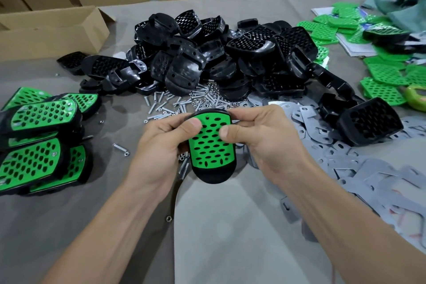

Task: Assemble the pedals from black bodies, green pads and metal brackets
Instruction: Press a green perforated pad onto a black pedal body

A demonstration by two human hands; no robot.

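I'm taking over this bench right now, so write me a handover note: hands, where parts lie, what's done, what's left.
Left hand and right hand both grip one pedal, thumbs on its green pad seated in the black body.
Black bodies piled behind; bolts before them; metal brackets right; loose green pads far right.
Done: padded pedals stacked left.
Left: held pedal shows no bolts; many bodies to go.
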